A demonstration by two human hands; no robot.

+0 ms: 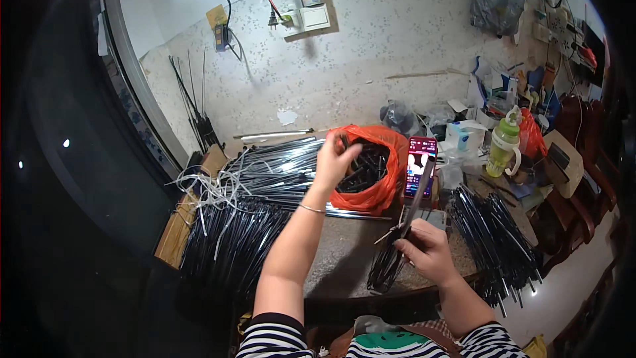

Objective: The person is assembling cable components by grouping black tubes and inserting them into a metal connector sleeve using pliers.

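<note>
My left hand [336, 161] is over the left rim of a red plastic bag [374, 202], its fingers curled and partly smeared by motion. Something small and dark shows at the fingertips, but its kind is unclear. Inside the bag lie many small black parts [371, 166]. My right hand [429, 252] is closed round a long dark rod [419, 195] that slants up in front of a lit phone [416, 152]. A short pale stick crosses the rod beside my fingers. Thin black looped strands [384, 268] hang just left of that hand, at the table's front edge.
Bundles of shiny thin rods [278, 166] and black rods [225, 245] cover the table's left, with white ties [215, 192] on top. Another black rod bundle [493, 238] lies at the right. Behind it stand a green-lidded bottle [503, 146] and a tissue pack [464, 136].
</note>
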